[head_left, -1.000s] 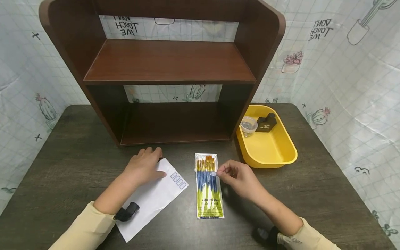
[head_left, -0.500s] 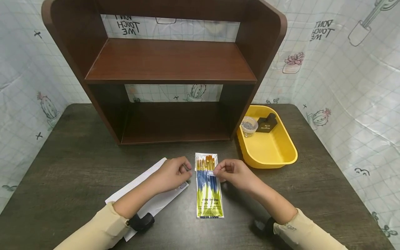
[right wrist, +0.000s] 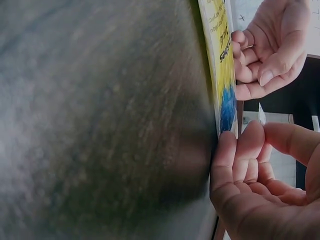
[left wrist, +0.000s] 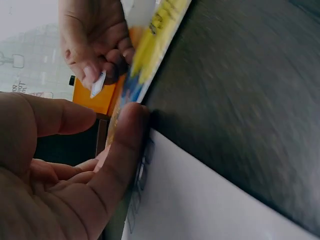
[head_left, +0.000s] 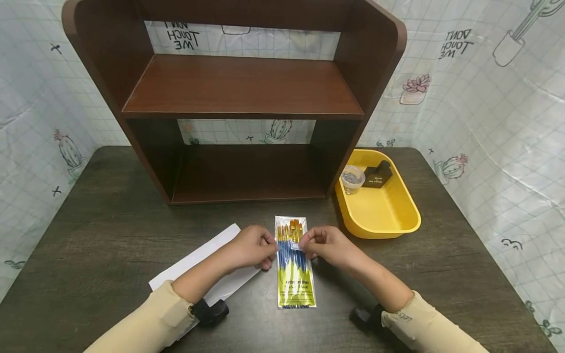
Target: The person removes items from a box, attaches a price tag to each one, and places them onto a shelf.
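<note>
Head view: at three o'clock my right hand (head_left: 327,244) pinches the label (head_left: 295,246); left hand (head_left: 253,246), fingers apart at nine, should steady the brush pack (head_left: 295,280) between.

Brushes (head_left: 284,252) showed blue and gold with orange tips; pack (head_left: 296,295) was lime-green below. Paper (left wrist: 185,200) was white with bluish boxes, label (head_left: 295,246) white, tub (head_left: 379,211) yellow, shelf (head_left: 247,88) red-brown, table (head_left: 88,220) dark, wood-grained. Curtain (head_left: 490,127) was white, gridded, cactus-printed.
</note>
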`<state>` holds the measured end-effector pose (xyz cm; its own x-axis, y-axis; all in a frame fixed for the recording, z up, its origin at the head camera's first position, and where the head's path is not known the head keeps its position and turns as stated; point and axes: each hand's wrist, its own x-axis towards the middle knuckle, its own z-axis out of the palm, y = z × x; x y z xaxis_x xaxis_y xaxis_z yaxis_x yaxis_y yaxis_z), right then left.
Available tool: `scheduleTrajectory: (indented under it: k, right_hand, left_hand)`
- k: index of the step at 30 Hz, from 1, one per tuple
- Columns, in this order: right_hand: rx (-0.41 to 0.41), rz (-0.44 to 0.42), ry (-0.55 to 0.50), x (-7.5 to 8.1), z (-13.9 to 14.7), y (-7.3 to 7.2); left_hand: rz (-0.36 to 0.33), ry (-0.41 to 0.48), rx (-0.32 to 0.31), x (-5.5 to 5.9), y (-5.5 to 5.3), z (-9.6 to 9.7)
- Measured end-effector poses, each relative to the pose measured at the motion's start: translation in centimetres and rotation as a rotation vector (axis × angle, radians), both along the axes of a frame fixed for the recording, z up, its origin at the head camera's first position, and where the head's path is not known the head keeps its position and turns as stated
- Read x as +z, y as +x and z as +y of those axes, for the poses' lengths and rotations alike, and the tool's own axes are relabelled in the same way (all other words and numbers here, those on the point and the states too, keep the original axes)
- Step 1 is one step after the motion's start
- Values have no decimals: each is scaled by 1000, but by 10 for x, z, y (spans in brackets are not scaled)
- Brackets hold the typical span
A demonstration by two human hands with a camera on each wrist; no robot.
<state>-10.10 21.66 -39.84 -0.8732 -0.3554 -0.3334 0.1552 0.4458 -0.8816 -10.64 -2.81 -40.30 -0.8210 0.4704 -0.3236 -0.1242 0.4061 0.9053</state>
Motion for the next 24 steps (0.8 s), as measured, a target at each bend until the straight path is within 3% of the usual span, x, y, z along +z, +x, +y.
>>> scheduleTrajectory:
  k: [8, 24]
  right_hand:
    - [19, -3, -3, -2, -1, 0]
    - [63, -9, -14, -1, -2, -2]
  left_hand:
    - [-74, 15, 39, -1, 0, 7]
    - [-161, 34, 35, -4, -8, 11]
